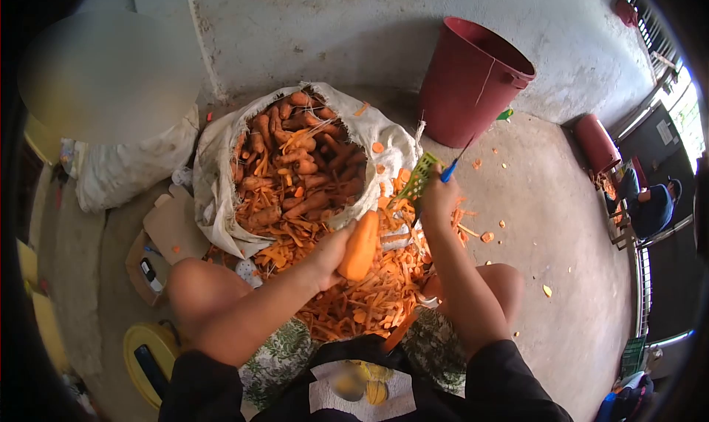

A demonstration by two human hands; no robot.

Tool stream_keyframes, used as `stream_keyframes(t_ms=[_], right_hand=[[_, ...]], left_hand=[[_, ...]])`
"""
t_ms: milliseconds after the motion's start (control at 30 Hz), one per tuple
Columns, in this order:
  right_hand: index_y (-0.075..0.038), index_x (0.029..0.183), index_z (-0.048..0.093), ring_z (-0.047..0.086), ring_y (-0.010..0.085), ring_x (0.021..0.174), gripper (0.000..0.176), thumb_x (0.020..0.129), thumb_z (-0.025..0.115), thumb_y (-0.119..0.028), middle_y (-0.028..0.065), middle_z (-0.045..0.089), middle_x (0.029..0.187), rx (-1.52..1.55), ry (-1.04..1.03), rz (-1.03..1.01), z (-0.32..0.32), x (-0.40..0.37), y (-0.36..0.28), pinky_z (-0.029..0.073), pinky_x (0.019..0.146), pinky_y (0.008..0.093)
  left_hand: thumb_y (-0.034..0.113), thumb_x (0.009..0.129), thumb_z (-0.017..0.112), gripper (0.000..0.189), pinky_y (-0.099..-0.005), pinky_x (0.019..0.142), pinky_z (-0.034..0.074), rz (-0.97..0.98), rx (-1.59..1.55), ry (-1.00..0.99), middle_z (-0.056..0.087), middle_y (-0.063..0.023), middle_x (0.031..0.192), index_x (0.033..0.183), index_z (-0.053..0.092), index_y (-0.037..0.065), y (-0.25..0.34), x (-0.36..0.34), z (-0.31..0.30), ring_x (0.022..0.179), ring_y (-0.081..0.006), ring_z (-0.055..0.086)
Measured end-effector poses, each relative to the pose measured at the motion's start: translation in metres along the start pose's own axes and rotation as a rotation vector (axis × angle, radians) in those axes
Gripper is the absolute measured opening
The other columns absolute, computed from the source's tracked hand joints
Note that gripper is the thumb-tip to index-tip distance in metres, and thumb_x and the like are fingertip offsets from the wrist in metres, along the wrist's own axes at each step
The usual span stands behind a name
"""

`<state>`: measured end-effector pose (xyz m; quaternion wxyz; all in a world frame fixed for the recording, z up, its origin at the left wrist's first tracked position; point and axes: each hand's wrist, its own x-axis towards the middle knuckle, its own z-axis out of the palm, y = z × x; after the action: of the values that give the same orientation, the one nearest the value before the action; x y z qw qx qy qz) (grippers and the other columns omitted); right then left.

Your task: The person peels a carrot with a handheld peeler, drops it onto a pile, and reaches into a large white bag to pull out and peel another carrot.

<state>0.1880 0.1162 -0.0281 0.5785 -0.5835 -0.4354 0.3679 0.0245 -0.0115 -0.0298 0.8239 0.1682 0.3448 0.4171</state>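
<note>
My left hand (331, 256) is wrapped round a large, smooth peeled carrot (360, 246), tilted over a heap of orange peelings (369, 304). In my right hand (440, 199), raised to the right of it, is a small knife (448, 172) with a blue handle and a thin dark blade pointing up and away. A yellow-green perforated piece (418, 177) shows right beside those fingers; I cannot tell whether they hold it too. Ahead stands an open white sack (214, 156) full of unpeeled carrots (303, 167), with peelings along its near edge.
A tall red bucket (469, 82) stands by the wall behind the sack. At left are a cardboard box (173, 222), a full white sack (136, 167) and a yellow lid (140, 341) with a phone on it. Another person (653, 204) sits far right.
</note>
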Motion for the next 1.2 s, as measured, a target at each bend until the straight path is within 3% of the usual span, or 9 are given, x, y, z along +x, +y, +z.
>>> stream_keyframes(t_ms=[233,400,467,567,667,733,933,1000,1200], right_hand=[[-0.002,0.071,0.046,0.043,0.0104,0.048,0.029,0.088,0.046,-0.025,0.0025,0.047,0.053,0.005,-0.293,0.041,0.013,-0.086,-0.049,0.034,0.044,0.0288],[0.000,0.074,0.047,0.043,0.0219,0.045,0.026,0.087,0.047,-0.022,0.0124,0.045,0.052,-0.239,-0.260,-0.293,0.016,-0.094,-0.030,0.035,0.045,0.0340],[0.001,0.074,0.047,0.042,0.0235,0.044,0.025,0.086,0.048,-0.022,0.0130,0.046,0.052,-0.256,-0.242,-0.332,0.017,-0.087,-0.022,0.035,0.045,0.0342],[0.000,0.071,0.046,0.037,0.0104,0.050,0.025,0.086,0.048,-0.020,0.0048,0.042,0.053,-0.296,-0.221,-0.165,0.019,-0.069,-0.016,0.033,0.046,0.0280],[0.000,0.069,0.049,0.038,0.0124,0.047,0.028,0.086,0.048,-0.022,0.0047,0.041,0.051,-0.283,-0.134,-0.179,0.022,-0.056,-0.008,0.033,0.046,0.0309],[0.002,0.077,0.054,0.048,0.0242,0.050,0.030,0.087,0.044,-0.024,0.0129,0.052,0.056,-0.305,-0.035,0.003,0.013,-0.011,0.024,0.037,0.049,0.0373],[0.003,0.074,0.055,0.049,0.0212,0.049,0.031,0.086,0.046,-0.024,0.0107,0.051,0.053,-0.313,0.123,0.024,-0.009,0.039,0.044,0.039,0.051,0.0350],[0.002,0.072,0.054,0.041,0.0089,0.048,0.028,0.085,0.050,-0.021,0.0009,0.046,0.054,-0.178,-0.025,0.066,-0.004,0.018,0.016,0.033,0.045,0.0275],[-0.005,0.087,0.061,0.053,0.0199,0.056,0.022,0.083,0.050,-0.024,0.0104,0.056,0.062,-0.551,-0.664,-0.089,-0.007,-0.036,-0.032,0.041,0.057,0.0342]], left_hand=[[0.031,0.092,0.028,0.034,-0.0310,0.065,0.050,-0.009,-0.195,0.004,0.057,-0.0076,0.090,0.106,0.046,0.005,0.000,0.007,-0.004,0.076,-0.0173,0.057],[0.035,0.091,0.032,0.033,-0.0285,0.062,0.048,-0.068,-0.197,0.173,0.056,-0.0029,0.084,0.102,0.049,0.009,-0.003,-0.002,0.012,0.073,-0.0127,0.056],[0.034,0.090,0.033,0.033,-0.0295,0.061,0.050,-0.004,-0.177,-0.198,0.057,-0.0058,0.086,0.103,0.048,0.007,-0.020,0.018,-0.023,0.075,-0.0174,0.058],[0.036,0.090,0.033,0.034,-0.0289,0.059,0.050,-0.031,-0.032,0.165,0.057,-0.0056,0.085,0.101,0.048,0.007,0.000,0.003,0.018,0.073,-0.0166,0.059],[0.037,0.091,0.033,0.035,-0.0285,0.060,0.051,-0.062,-0.007,0.073,0.057,-0.0056,0.085,0.102,0.047,0.006,-0.003,0.003,0.012,0.071,-0.0158,0.059],[0.038,0.091,0.030,0.039,-0.0286,0.061,0.051,-0.091,0.044,0.057,0.057,-0.0064,0.086,0.103,0.046,0.006,-0.007,-0.005,0.020,0.071,-0.0166,0.059],[0.039,0.090,0.037,0.045,-0.0293,0.074,0.047,0.029,0.353,-0.053,0.055,-0.0076,0.095,0.119,0.039,0.004,0.009,-0.023,0.021,0.084,-0.0145,0.056],[0.036,0.089,0.041,0.046,-0.0291,0.076,0.046,0.131,0.459,-0.037,0.054,-0.0080,0.099,0.122,0.037,0.003,0.011,-0.020,0.011,0.087,-0.0148,0.055],[0.021,0.076,0.062,0.056,-0.0296,0.076,0.044,0.269,0.837,0.235,0.052,-0.0098,0.102,0.121,0.037,0.000,0.029,-0.017,-0.002,0.092,-0.0177,0.053]])
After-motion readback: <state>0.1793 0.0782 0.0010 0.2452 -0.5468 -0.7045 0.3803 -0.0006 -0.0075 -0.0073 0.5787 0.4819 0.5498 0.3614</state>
